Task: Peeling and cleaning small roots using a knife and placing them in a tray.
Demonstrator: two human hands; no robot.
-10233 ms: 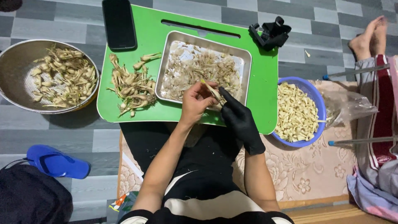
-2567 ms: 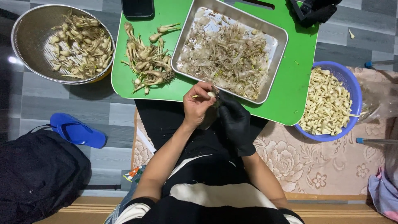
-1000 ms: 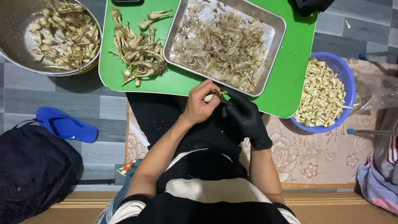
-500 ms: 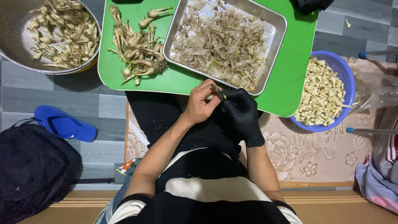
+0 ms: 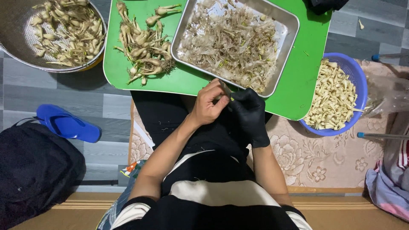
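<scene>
Pale small bulb piece (image 5: 225, 97) is sitting pinched between our two hands, just below the steel tray's near edge, over our lap. We're curling the bare left hand (image 5: 208, 104) around it, fingers closed on the bulb w/ thumb pressing in. We're closing the black-gloved right hand (image 5: 249, 111) at 3 o'clock of it, fingertips meeting the same piece; whether a blade is in that grip we can't tell. Steel tray (image 5: 290, 34) at 12 o'clock is holding stringy peelings and roots. It's lying on a green board (image 5: 304, 72), and a heap of unpeeled bulbs (image 5: 142, 47) is lying on the board at 11 o'clock. Metal colander (image 5: 17, 64) w/ more bulbs is sitting far at 10 o'clock. Blue bowl (image 5: 358, 72) of peeled pale cloves is sitting at 3 o'clock, beside the board. Blue sandal (image 5: 68, 124) is lying at 9 o'clock on grey floor, near a black bag (image 5: 34, 170).
</scene>
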